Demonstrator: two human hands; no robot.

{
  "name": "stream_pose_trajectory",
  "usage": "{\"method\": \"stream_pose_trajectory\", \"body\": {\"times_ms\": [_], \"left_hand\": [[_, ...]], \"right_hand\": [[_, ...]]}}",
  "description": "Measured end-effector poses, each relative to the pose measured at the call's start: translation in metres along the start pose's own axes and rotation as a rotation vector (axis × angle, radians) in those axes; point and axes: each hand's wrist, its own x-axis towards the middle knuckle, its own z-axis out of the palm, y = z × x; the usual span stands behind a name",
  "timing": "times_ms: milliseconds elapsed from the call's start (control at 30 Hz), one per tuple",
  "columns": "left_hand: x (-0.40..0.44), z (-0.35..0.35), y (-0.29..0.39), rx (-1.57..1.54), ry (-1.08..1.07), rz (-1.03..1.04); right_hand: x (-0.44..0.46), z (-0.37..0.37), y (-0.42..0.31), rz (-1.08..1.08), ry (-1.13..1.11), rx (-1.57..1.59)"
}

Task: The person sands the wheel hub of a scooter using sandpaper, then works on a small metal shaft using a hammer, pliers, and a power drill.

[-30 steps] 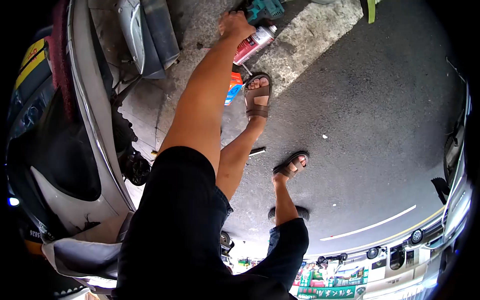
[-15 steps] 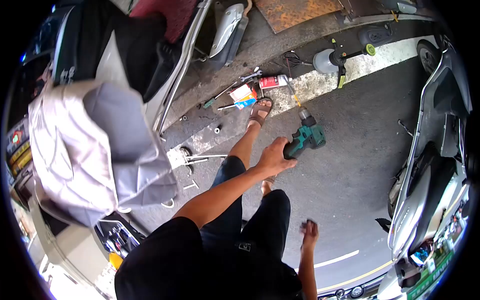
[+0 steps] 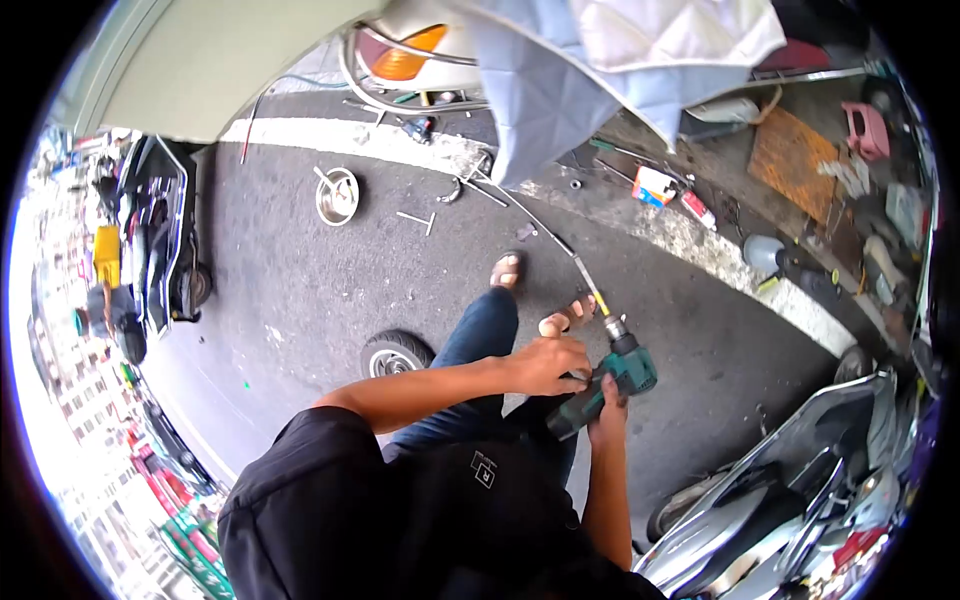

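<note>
A teal cordless drill (image 3: 632, 370) is held before my body, its long bit with a yellow section (image 3: 599, 299) pointing up and left. My right hand (image 3: 608, 410) is wrapped around the drill's handle. Close against the handle, my left hand (image 3: 552, 362) has its fingers curled in; what they pinch, if anything, is hidden. Past the bit, a thin silver rod (image 3: 548, 232) runs toward the kerb; I cannot tell whether it joins the bit. Near my left leg, a small wheel with a tyre (image 3: 397, 354) lies on the asphalt.
A metal bowl (image 3: 338, 197) and a T-handle wrench (image 3: 428, 222) lie on the road. An orange-white box (image 3: 654, 186), a red can (image 3: 698, 209) and a spray bottle (image 3: 763, 253) line the kerb. Parked scooters (image 3: 770, 515) stand at right; a quilted silver cover (image 3: 545, 80) hangs above.
The view has swung left, bringing the bowl and wheel into sight. My right hand has come up from my side onto the drill, which my left hand held alone before.
</note>
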Motion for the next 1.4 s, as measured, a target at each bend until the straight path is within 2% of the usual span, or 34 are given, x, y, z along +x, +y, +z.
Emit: {"method": "stream_pose_trajectory", "body": {"times_ms": [33,67,133,167,200,267,300,333,400,467,533,567,600,633,667,733,767,867,933,1000,1033,1067,1133,1167,1200,1267,1300,1333,1400], "left_hand": [[-0.017,-0.008,-0.014,0.026,0.164,0.085],[-0.03,-0.026,-0.024,0.134,0.333,0.184],[-0.066,-0.072,-0.034,0.209,0.298,0.15],[-0.088,-0.076,-0.062,0.003,0.218,0.159],[-0.113,-0.081,-0.079,-0.013,0.267,0.154],[-0.165,-0.093,-0.115,-0.296,-0.292,-0.046],[-0.197,-0.098,-0.134,-0.385,-0.27,0.024],[-0.227,-0.103,-0.154,-0.404,-0.226,0.032],[-0.297,-0.126,-0.173,-0.566,-0.175,-0.168],[-0.363,-0.142,-0.197,-0.398,0.102,-0.105],[-0.388,-0.144,-0.199,-0.289,0.203,-0.221],[-0.415,-0.152,-0.207,-0.292,0.206,-0.203],[-0.445,-0.161,-0.214,-0.164,0.361,-0.248],[-0.466,-0.171,-0.22,-0.031,0.518,-0.301],[-0.478,-0.179,-0.23,-0.036,0.522,-0.29],[-0.505,-0.205,-0.26,0.17,0.729,-0.411],[-0.507,-0.215,-0.263,0.214,0.716,-0.417],[-0.511,-0.246,-0.284,0.249,0.8,-0.362],[-0.51,-0.271,-0.299,0.241,0.766,-0.35],[-0.508,-0.301,-0.307,0.096,0.768,-0.364],[-0.503,-0.316,-0.314,0.069,0.72,-0.417],[-0.497,-0.333,-0.321,0.074,0.707,-0.421],[-0.483,-0.367,-0.337,-0.009,0.607,-0.497],[-0.474,-0.385,-0.346,-0.012,0.602,-0.49],[-0.462,-0.409,-0.359,-0.013,0.588,-0.493],[-0.447,-0.442,-0.373,0.003,0.548,-0.501],[-0.441,-0.465,-0.376,0.011,0.552,-0.47],[-0.434,-0.489,-0.381,0.007,0.547,-0.466],[-0.428,-0.526,-0.383,0.032,0.546,-0.401]], "right_hand": [[-0.003,0.008,0.011,-0.048,-0.057,-0.22],[-0.004,0.017,0.018,-0.047,-0.08,-0.251],[-0.005,0.036,0.026,-0.059,-0.37,-0.946],[-0.005,0.062,0.028,-0.126,-0.497,-1.201],[-0.011,0.095,0.034,-0.12,-0.524,-1.245],[-0.026,0.16,0.058,-0.141,-0.617,-1.384],[-0.032,0.187,0.078,-0.313,-0.658,-1.517],[-0.032,0.213,0.099,-0.307,-0.688,-1.555],[-0.039,0.259,0.149,-0.24,-0.753,-1.613],[-0.035,0.288,0.201,-0.495,-0.75,-1.677],[-0.033,0.324,0.22,-0.165,-0.994,-1.565],[-0.03,0.345,0.242,-0.131,-1.008,-1.653],[-0.032,0.372,0.267,-0.095,-1.018,-1.746],[-0.042,0.399,0.285,-0.128,-1.069,-1.591],[-0.051,0.412,0.307,0.071,-0.943,-1.275],[-0.063,0.459,0.35,0.647,-0.506,-0.898],[-0.069,0.478,0.353,0.69,-0.405,-0.847],[-0.047,0.515,0.36,0.655,-0.454,-0.887],[-0.037,0.543,0.354,0.622,-0.47,-0.869],[-0.008,0.558,0.346,0.506,-0.654,-0.988],[0.007,0.566,0.342,0.396,-0.686,-1.189],[0.02,0.583,0.337,0.401,-0.683,-1.175],[0.047,0.62,0.327,0.133,-0.877,-1.381],[0.062,0.631,0.33,0.193,-0.778,-1.227],[0.083,0.647,0.327,0.2,-0.771,-1.218],[0.1,0.664,0.322,0.181,-0.679,-1.257],[0.101,0.687,0.317,0.149,-0.543,-1.373],[0.114,0.697,0.317,0.15,-0.535,-1.373],[0.127,0.713,0.318,0.114,-0.55,-1.065]]}}
